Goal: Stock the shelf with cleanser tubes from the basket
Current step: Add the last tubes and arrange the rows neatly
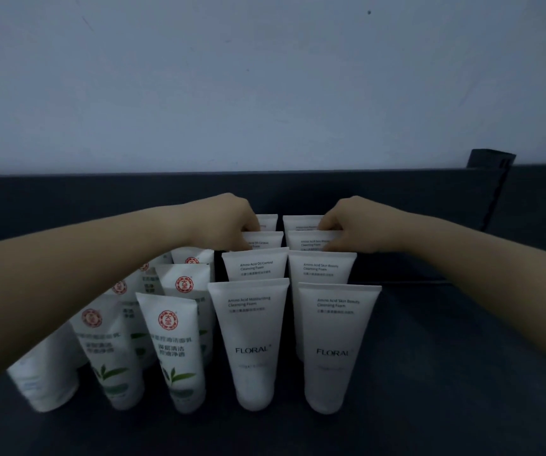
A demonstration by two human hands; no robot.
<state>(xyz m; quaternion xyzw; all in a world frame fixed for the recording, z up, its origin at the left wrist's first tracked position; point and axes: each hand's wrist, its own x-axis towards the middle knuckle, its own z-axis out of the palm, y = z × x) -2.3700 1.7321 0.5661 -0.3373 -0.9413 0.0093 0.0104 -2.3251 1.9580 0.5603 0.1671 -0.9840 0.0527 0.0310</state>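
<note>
Two columns of white plastic FLORAL cleanser tubes (248,340) are stood cap-down on the dark shelf (462,357), labels forward, likely for easy reading. The crimped top of a rear left-column tube (263,240) is pinched by the left hand (229,222), a rear right-column tube (312,240) by the right hand (354,225), seemingly to square both rows. No basket is seen.

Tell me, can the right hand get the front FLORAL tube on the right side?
Probably yes, once it lets go: the right hand pinches a back tube, but nothing covers the front right FLORAL tube.
</note>
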